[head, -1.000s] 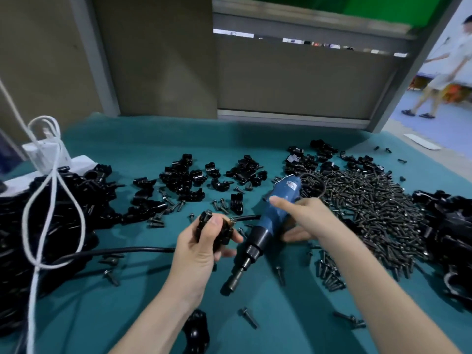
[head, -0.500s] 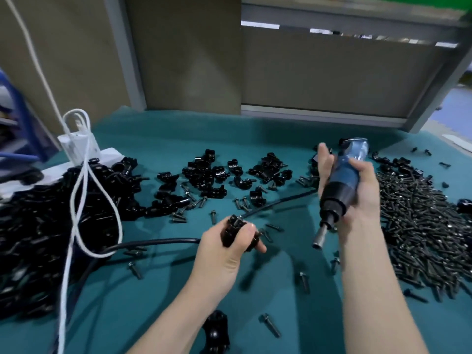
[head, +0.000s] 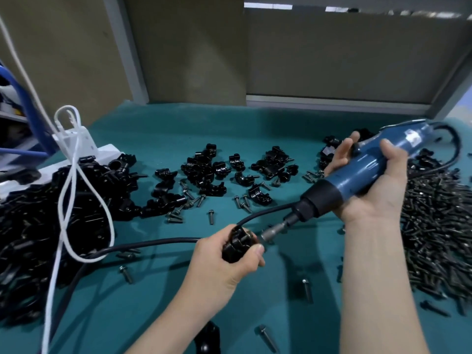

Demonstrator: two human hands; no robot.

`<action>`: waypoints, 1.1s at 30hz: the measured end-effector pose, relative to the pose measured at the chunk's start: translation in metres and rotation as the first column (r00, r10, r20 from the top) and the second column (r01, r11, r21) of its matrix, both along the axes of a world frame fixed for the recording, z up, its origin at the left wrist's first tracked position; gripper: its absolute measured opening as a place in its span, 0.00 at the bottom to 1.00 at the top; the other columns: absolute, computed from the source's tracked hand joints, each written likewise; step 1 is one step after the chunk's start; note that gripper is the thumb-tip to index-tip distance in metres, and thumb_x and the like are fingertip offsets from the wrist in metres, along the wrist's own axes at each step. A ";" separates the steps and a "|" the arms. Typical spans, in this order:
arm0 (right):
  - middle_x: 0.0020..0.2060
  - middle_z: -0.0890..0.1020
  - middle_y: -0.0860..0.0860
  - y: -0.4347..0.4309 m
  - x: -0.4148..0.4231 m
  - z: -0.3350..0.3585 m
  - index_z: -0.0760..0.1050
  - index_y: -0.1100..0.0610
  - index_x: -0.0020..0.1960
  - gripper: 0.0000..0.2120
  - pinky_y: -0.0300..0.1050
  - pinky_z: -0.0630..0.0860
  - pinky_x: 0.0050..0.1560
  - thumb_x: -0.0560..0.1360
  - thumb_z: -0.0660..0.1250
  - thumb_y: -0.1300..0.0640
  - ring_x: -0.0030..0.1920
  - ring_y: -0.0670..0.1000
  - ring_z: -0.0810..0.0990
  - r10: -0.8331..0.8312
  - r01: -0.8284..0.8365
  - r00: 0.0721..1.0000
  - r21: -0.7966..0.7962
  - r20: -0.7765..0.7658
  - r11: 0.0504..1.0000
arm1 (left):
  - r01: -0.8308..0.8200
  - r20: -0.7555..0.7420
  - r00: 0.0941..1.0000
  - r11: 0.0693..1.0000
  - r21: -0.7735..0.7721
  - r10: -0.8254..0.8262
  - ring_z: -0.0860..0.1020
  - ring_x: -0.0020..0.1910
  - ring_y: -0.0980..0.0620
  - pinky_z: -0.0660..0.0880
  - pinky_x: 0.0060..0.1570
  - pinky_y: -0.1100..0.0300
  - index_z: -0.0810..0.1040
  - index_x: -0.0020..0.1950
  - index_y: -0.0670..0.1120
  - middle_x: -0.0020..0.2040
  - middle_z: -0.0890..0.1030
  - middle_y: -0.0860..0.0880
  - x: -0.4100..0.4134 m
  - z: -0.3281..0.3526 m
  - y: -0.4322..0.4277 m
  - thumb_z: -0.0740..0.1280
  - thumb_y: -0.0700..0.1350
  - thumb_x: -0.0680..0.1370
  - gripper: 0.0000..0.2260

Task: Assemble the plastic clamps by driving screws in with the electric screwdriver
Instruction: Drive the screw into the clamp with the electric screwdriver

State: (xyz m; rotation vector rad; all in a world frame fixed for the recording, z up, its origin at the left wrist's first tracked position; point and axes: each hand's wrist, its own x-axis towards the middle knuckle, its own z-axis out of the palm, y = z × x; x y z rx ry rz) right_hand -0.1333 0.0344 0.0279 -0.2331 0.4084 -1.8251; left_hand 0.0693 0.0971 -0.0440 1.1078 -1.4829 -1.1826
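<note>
My left hand [head: 224, 267] grips a black plastic clamp [head: 236, 244] just above the teal table. My right hand [head: 370, 185] is wrapped around the blue electric screwdriver [head: 362, 172], which lies tilted down to the left. Its metal bit [head: 270, 232] points at the clamp's right side and nearly touches it. Whether a screw sits on the bit I cannot make out. Loose black clamp halves [head: 204, 169] lie in small groups in the middle of the table. A big heap of dark screws [head: 439, 226] fills the right side.
A large pile of black clamps [head: 51, 226] covers the left side, with a white cord [head: 69, 190] looped over it and a white power strip [head: 76, 141] behind. The screwdriver's black cable [head: 143, 245] runs across the mat. Single screws [head: 307, 290] lie near the front edge.
My right hand has swung the screwdriver from a near-upright hold to a low tilt, bringing its bit down to the clamp. My left hand kept its grip on the clamp.
</note>
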 end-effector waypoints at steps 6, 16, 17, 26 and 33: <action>0.38 0.79 0.46 0.002 -0.004 0.007 0.75 0.54 0.47 0.06 0.36 0.72 0.31 0.72 0.63 0.53 0.26 0.44 0.71 -0.012 0.007 0.999 -0.099 -0.050 0.995 | 0.014 0.038 0.999 1.000 -0.021 -0.013 0.79 0.34 0.58 0.75 0.36 0.66 0.80 0.40 0.51 0.33 0.83 0.50 -0.002 -0.003 0.000 0.70 0.45 0.70 0.01; 0.37 0.77 0.45 0.000 0.010 0.013 0.74 0.54 0.45 0.09 0.36 0.69 0.30 0.66 0.64 0.52 0.25 0.44 0.70 0.050 -0.060 0.996 -0.134 -0.077 0.989 | -0.031 0.073 0.997 0.999 -0.040 0.034 0.74 0.29 0.58 0.75 0.33 0.61 0.79 0.36 0.48 0.33 0.83 0.49 0.001 0.001 -0.001 0.68 0.54 0.69 0.10; 0.37 0.77 0.45 -0.001 0.010 0.013 0.74 0.54 0.45 0.09 0.36 0.69 0.30 0.67 0.64 0.52 0.25 0.44 0.70 0.048 -0.057 0.996 -0.129 -0.072 0.990 | -0.035 0.076 0.996 0.999 -0.034 0.037 0.75 0.30 0.58 0.75 0.33 0.61 0.79 0.36 0.48 0.33 0.83 0.49 0.001 0.001 -0.001 0.68 0.53 0.69 0.09; 0.36 0.78 0.45 -0.001 0.009 0.009 0.75 0.54 0.45 0.07 0.36 0.70 0.28 0.74 0.60 0.52 0.24 0.43 0.70 0.036 -0.038 0.999 -0.096 -0.019 0.995 | -0.025 0.104 0.994 0.999 -0.021 0.027 0.77 0.31 0.52 0.78 0.36 0.52 0.78 0.38 0.47 0.33 0.84 0.50 -0.001 0.003 0.002 0.67 0.53 0.70 0.10; 0.37 0.78 0.45 -0.001 0.010 0.006 0.75 0.54 0.45 0.07 0.37 0.71 0.28 0.75 0.60 0.52 0.25 0.44 0.69 0.045 -0.049 0.998 -0.105 -0.035 0.993 | -0.044 0.158 0.986 0.998 -0.051 0.052 0.80 0.32 0.49 0.79 0.39 0.52 0.77 0.38 0.48 0.32 0.83 0.52 -0.001 0.003 0.004 0.63 0.63 0.65 0.18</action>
